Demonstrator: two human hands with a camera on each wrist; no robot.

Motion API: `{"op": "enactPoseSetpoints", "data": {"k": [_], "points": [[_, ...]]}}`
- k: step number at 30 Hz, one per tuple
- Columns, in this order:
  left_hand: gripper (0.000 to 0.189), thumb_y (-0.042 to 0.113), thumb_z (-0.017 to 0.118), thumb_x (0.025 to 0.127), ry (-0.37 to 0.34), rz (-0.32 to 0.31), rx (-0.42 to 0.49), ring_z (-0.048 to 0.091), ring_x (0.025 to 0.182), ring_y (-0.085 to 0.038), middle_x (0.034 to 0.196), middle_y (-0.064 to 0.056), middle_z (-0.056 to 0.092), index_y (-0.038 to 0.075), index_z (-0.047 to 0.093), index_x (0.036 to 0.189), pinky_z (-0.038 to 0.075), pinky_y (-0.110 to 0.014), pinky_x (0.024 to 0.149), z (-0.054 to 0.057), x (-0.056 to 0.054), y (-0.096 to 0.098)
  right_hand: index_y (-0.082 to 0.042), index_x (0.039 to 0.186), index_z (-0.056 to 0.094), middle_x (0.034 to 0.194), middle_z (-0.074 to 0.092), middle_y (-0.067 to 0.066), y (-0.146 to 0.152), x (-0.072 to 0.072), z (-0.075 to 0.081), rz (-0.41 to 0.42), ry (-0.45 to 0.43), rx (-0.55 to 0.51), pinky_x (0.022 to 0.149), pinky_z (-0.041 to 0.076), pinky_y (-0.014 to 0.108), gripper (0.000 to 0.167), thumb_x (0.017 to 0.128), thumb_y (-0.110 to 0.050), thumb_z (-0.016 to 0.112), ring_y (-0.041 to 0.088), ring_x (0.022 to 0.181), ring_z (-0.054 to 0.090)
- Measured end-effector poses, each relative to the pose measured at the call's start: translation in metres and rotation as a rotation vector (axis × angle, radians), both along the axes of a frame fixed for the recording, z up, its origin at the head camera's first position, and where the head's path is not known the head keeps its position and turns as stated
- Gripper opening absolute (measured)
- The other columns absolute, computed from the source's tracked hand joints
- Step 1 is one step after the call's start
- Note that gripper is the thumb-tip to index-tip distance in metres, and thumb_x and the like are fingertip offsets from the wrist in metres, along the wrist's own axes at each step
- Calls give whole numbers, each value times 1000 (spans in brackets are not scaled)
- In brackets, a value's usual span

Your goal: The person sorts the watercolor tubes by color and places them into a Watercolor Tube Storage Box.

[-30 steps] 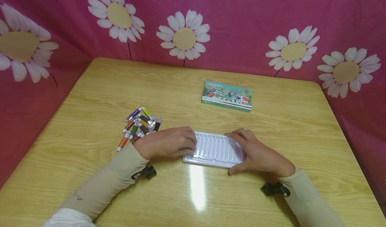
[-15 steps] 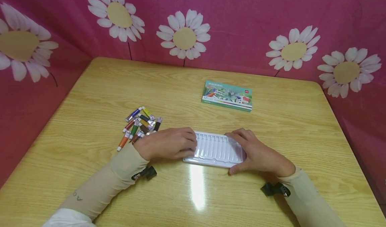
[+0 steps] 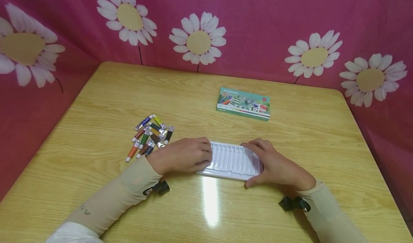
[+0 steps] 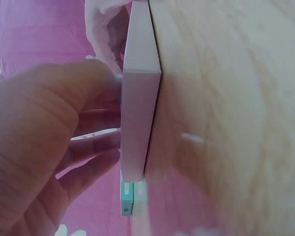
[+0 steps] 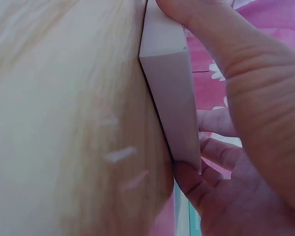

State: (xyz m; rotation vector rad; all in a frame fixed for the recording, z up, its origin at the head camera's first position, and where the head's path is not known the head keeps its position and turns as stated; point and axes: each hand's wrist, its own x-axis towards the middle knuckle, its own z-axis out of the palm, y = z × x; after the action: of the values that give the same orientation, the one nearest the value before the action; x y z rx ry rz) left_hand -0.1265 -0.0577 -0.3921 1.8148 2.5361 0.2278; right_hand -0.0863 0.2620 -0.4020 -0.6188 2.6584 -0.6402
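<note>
A shallow white paint-tube tray (image 3: 227, 160), with a row of long slots in its upper face, lies flat on the table. My right hand (image 3: 274, 164) grips its right end, thumb along the near side and fingers round the far side. At the left end, my left hand (image 3: 184, 155) has bent fingers over the slots. In the left wrist view, its thumb and fingertips meet the tray's upper face, and the smooth white side wall (image 4: 140, 118) shows below them. Left of that hand lies a loose pile of small paint tubes (image 3: 144, 139) with white caps.
A green paint box (image 3: 243, 104) with a printed picture lies farther back on the wooden table (image 3: 290, 128). Behind the table hangs a pink cloth (image 3: 251, 28) with big white daisies. A black camera is strapped to each wrist.
The whole head view shifts very slightly. My left hand sits a touch farther right against the tubes, uncovering more of the pile. The right hand and the tray stay nearly as they were.
</note>
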Motion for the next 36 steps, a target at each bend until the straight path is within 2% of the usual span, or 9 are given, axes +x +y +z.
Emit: {"op": "enactPoseSetpoints", "data": {"k": [5,9,14,17,21,25,32,34,36], "points": [[22,24,56,106,-3,4,9,65,115,-15,113,4,76,17,77,106,55,-29,103,1,0,1,-24,156,43,151,42,1,0,1,0,2,8,-4,115,47,50,115,61,-72,87,23,136,41],[21,23,57,105,-32,0,62,66,115,-15,113,4,76,16,77,108,55,-29,104,2,-1,-1,-23,156,42,151,42,0,0,1,0,10,15,-1,115,48,49,116,62,-73,87,22,137,41],[23,23,60,104,-99,66,147,66,116,-14,117,3,75,14,78,115,56,-30,104,8,-6,-13,-23,157,42,151,42,0,1,1,0,20,17,-1,115,47,49,116,62,-73,87,22,137,40],[23,24,62,104,-94,104,162,66,114,-15,116,1,76,13,77,116,57,-32,102,15,-13,-23,-23,157,41,151,42,0,2,1,-1,17,12,-3,115,47,49,116,62,-73,86,22,138,39],[21,23,64,102,-85,192,165,68,112,-18,113,-2,77,11,78,113,58,-36,100,23,-26,-41,-24,157,41,151,42,1,2,1,0,9,5,-1,115,47,50,116,62,-73,86,23,137,39],[20,19,68,100,-108,326,169,70,111,-22,113,-6,77,7,78,112,58,-42,100,29,-38,-61,-25,157,40,151,42,1,2,-1,2,7,-2,7,115,47,51,116,62,-73,86,24,137,39],[22,10,71,97,-198,566,83,69,112,-25,123,-9,74,6,75,119,58,-45,101,34,-55,-95,-25,157,41,151,41,2,0,-1,3,7,-4,10,115,47,51,116,62,-73,87,24,137,40],[23,6,70,97,-219,611,60,68,113,-25,124,-9,73,8,75,119,57,-46,102,33,-58,-101,-25,157,41,151,41,2,0,0,3,6,-7,10,115,47,51,116,62,-73,87,24,137,40],[24,1,68,96,-231,616,42,68,112,-25,121,-8,73,8,76,117,57,-46,103,31,-61,-104,-26,157,40,151,41,2,0,0,2,7,-8,10,115,47,50,116,62,-73,86,24,137,40]]}}
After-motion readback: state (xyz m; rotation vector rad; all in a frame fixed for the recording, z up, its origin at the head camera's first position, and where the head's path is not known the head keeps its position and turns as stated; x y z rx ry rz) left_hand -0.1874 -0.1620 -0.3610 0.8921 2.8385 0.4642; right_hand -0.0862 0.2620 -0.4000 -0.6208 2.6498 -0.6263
